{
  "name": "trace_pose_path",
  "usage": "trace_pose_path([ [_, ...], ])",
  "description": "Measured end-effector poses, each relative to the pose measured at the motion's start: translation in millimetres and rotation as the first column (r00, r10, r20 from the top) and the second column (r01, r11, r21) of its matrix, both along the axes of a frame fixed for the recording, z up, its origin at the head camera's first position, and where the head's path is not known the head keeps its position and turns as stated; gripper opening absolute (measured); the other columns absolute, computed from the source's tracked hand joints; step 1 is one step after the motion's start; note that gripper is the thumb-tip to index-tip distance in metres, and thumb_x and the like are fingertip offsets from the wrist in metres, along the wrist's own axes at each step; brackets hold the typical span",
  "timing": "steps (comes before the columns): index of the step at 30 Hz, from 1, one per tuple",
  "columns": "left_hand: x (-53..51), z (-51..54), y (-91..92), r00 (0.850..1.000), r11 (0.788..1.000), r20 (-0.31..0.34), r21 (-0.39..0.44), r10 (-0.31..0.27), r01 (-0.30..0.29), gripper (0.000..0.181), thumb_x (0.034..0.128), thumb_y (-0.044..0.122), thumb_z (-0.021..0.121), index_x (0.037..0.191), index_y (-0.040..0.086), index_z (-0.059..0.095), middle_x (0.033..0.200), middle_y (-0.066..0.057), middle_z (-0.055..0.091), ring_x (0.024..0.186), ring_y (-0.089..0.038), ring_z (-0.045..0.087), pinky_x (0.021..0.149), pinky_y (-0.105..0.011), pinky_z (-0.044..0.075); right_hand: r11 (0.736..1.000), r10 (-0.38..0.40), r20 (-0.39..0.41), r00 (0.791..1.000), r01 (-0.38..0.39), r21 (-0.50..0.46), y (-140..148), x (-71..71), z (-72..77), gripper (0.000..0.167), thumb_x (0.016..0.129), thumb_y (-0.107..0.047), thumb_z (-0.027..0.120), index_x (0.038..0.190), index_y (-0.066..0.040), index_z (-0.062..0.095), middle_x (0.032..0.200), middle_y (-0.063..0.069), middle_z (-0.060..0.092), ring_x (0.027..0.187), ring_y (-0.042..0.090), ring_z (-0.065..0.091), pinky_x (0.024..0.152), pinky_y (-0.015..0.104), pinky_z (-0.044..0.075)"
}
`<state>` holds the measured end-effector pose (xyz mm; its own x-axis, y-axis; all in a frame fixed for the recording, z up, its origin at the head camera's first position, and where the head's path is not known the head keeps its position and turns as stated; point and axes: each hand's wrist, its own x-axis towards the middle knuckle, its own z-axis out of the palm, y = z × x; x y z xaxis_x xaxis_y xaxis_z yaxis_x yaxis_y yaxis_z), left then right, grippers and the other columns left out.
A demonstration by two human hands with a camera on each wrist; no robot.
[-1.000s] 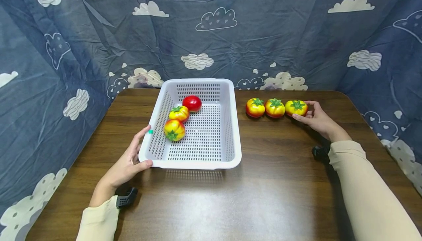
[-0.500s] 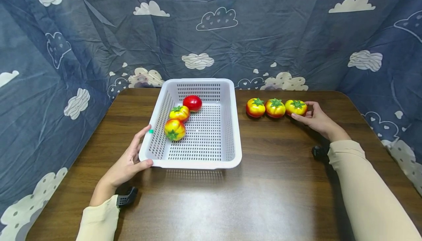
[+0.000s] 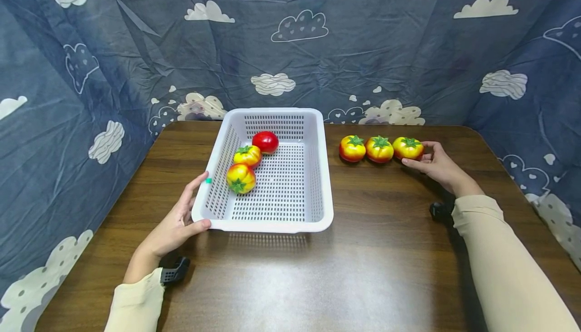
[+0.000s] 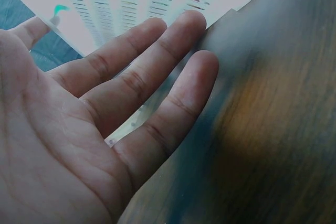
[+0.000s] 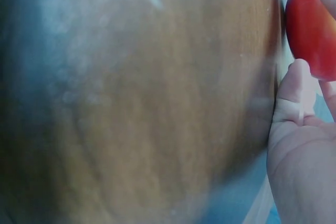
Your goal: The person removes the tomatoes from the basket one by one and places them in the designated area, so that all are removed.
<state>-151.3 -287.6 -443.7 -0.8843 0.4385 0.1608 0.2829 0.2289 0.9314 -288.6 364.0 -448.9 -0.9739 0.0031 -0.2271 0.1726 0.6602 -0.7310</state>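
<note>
My left hand [image 3: 174, 231] rests on the near-left corner of a white perforated plastic basket [image 3: 323, 185]. Its index finger touches the left rim and its thumb lies at the front rim. In the left wrist view, the other fingers [image 4: 134, 85] stretch fairly straight beside the basket wall [image 4: 113, 3]. At the right, my right hand [image 3: 447, 170] holds a yellow-and-red tomato [image 3: 407, 148] between thumb and fingers. That tomato is the rightmost of a row, beside a middle tomato [image 3: 379, 150] and a left tomato [image 3: 352, 149]. In the right wrist view, the held tomato's red side [image 5: 310, 30] shows above the thumb.
Inside the basket, along its left side, lie two yellow-red tomatoes [image 3: 241, 178] and a plain red one [image 3: 265, 142]. All stands on a brown wooden table [image 3: 381, 251]. A dark blue cloth [image 3: 386, 44] with cloud prints hangs behind the table and at both sides.
</note>
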Motion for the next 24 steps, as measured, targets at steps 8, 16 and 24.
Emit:
trace_pose_path([
  [8,-0.2,1.3,0.3,1.0,1.0,-0.002,0.003,-0.005,0.005,0.099,0.0983,0.005,0.07,0.173,0.026,0.009,0.161,-0.039,0.038,0.125,-0.01,0.065,0.098,-0.019,0.054,1.0,-0.013,0.001,1.0,0.013,0.021,2.2,0.7,-0.7,0.11,0.102,-0.06,0.065,0.165,0.004,0.001,0.147,0.034,0.038,0.128,0.04,0.044,0.084,0.02,0.043],
  [16,-0.7,0.9,0.0,1.0,1.0,-0.003,0.011,-0.012,0.012,0.099,0.0985,0.004,0.07,0.173,0.026,0.008,0.161,-0.041,0.038,0.125,-0.01,0.066,0.097,-0.02,0.055,1.0,-0.022,-0.007,1.0,0.022,0.016,1.3,2.8,0.3,0.109,0.1,-0.058,0.07,0.163,0.004,0.006,0.147,0.033,0.039,0.128,0.04,0.045,0.086,0.019,0.042],
  [24,-0.6,-1.0,-0.1,1.0,1.0,-0.005,0.014,-0.015,0.015,0.099,0.0984,0.004,0.07,0.173,0.026,0.008,0.16,-0.041,0.038,0.125,-0.01,0.066,0.097,-0.02,0.055,0.999,-0.014,-0.017,1.0,0.014,0.029,3.4,3.8,1.8,0.105,0.099,-0.05,0.075,0.161,0.006,0.011,0.144,0.034,0.042,0.127,0.041,0.046,0.083,0.018,0.042],
])
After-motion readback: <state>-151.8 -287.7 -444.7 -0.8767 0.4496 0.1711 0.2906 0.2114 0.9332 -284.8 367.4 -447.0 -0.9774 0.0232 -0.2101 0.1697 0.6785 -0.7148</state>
